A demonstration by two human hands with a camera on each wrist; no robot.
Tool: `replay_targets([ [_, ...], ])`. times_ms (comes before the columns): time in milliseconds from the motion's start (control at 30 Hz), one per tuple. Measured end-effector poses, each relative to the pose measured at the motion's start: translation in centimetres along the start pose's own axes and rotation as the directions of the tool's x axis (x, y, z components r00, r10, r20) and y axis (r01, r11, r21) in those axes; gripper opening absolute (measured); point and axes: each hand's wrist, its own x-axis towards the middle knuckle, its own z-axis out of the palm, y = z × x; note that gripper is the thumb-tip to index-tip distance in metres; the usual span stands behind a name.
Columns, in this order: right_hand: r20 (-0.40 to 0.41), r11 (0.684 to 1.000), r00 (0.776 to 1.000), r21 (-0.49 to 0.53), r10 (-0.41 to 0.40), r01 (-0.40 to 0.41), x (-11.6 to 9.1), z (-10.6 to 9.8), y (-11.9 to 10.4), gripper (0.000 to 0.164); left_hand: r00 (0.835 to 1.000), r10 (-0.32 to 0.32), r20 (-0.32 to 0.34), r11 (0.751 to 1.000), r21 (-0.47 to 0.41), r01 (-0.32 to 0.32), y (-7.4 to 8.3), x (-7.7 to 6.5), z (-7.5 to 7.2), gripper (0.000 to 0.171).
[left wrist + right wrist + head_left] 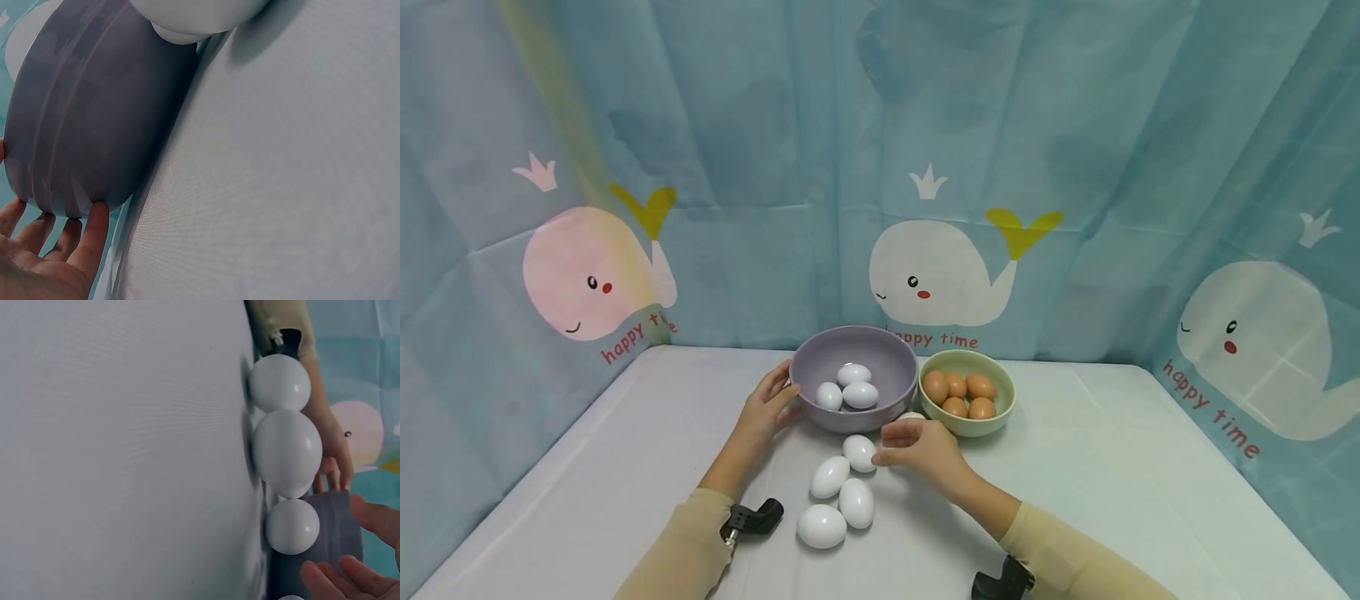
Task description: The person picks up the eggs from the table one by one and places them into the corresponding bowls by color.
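A purple bowl [891, 358] with three white eggs [860, 395] inside stands at the back of the table. My left hand [765, 408] touches its left side, and the left wrist view shows the fingertips [97, 212] against the outer wall. My right hand [925, 450] hovers in front of the bowl with thumb and fingers apart and nothing between them. Its thumb tip appears beside a white egg [859, 452] on the table; contact cannot be told. Several more white eggs [822, 526] lie nearer me. Another white egg [912, 415] is partly hidden behind the right hand.
A green bowl [1006, 405] holding several brown eggs [981, 386] stands close against the purple bowl's right side. Behind the white table [1112, 467] hangs a blue curtain [790, 150] printed with whales. Black wrist mounts [752, 518] sit on both sleeves.
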Motion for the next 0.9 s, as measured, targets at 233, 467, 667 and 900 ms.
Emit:
replay_targets([
  [233,-0.004,1.0,1.0,-0.019,-0.009,0.009,0.4,0.7,0.5,0.044,1.0,0.002,-0.001,1.0,0.009,-0.002,0.1,0.0,0.0,0.061],
  [467,0.033,1.0,0.999,-0.014,-0.018,0.019,1.0,1.5,0.8,0.049,1.0,0.006,0.001,1.0,0.004,-0.006,0.3,0.0,0.0,0.061],
  [667,0.033,0.997,0.999,-0.069,-0.026,0.028,1.3,2.1,0.9,0.05,1.0,0.014,0.008,1.0,0.005,-0.014,0.3,-0.1,0.0,0.062],
  [900,0.016,0.991,1.0,-0.131,-0.01,0.013,1.5,2.5,1.1,0.049,1.0,0.02,0.002,1.0,0.011,-0.02,0.2,-0.1,0.0,0.061],
])
